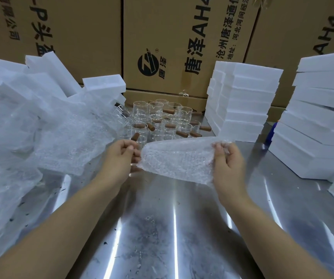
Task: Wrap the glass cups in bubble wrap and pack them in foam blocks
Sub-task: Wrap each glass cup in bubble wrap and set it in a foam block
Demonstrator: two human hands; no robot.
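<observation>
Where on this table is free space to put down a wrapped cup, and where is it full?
Bare steel table lies near you, between the bubble wrap pile on the left and the foam block stacks on the right, below the bubble wrap sheet that the left hand and right hand hold. The back is crowded with glass cups.

Overhead light is being reflected as streaked glare by the steel table [152, 238]; frame edges are being bowed.
</observation>
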